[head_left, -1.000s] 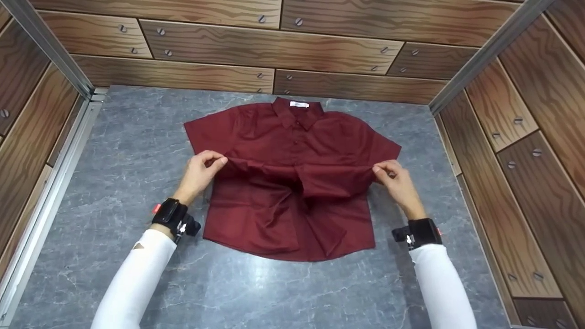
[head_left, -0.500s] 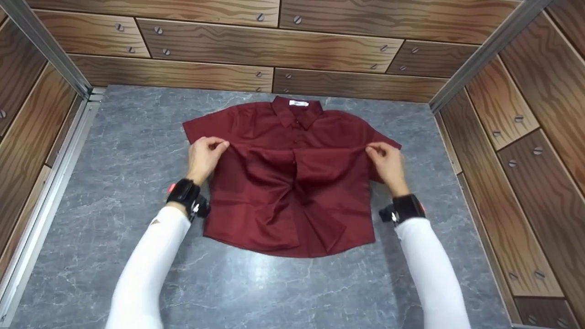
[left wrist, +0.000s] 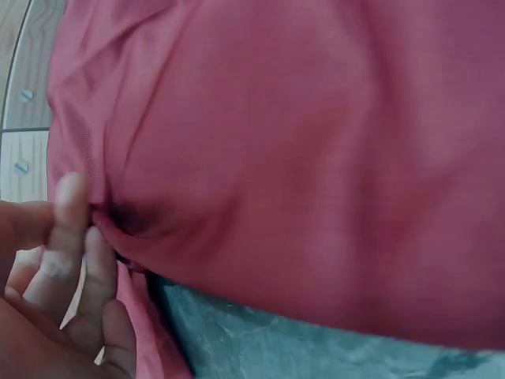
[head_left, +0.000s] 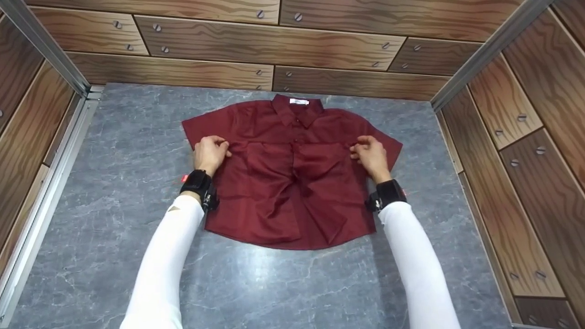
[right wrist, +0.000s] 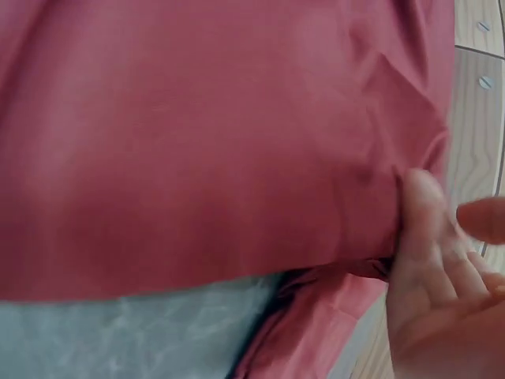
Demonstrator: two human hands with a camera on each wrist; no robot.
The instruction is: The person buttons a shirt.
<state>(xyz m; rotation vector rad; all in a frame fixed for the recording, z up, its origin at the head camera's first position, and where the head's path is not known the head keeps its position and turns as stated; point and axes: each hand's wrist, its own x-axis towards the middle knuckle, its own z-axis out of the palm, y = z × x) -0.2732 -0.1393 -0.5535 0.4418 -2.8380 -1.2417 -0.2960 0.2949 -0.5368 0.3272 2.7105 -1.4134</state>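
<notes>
A dark red short-sleeved shirt (head_left: pixel 269 169) lies face up, collar at the far side. Its front is folded upward, with the turned edge across the chest and the back's inside showing below. My left hand (head_left: pixel 211 153) is at the left end of that edge; in the left wrist view its fingertips (left wrist: pixel 99 245) touch the gathered cloth, the thumb drawn back from it. At the other end is my right hand (head_left: pixel 370 157), with fingers loosely bent. The right wrist view shows its thumb (right wrist: pixel 481 221) apart from the index finger, which rests against the cloth.
The shirt lies on a grey marbled surface (head_left: pixel 274 292). Wood-patterned panels (head_left: pixel 205 41) wall in the back and both sides, with metal rails (head_left: pixel 50 201) along the left edge and at the corners.
Both hands have carried the front hem farther up toward the collar and inward. The fingers, pinching the edge earlier, have loosened, and the cloth has settled flatter.
</notes>
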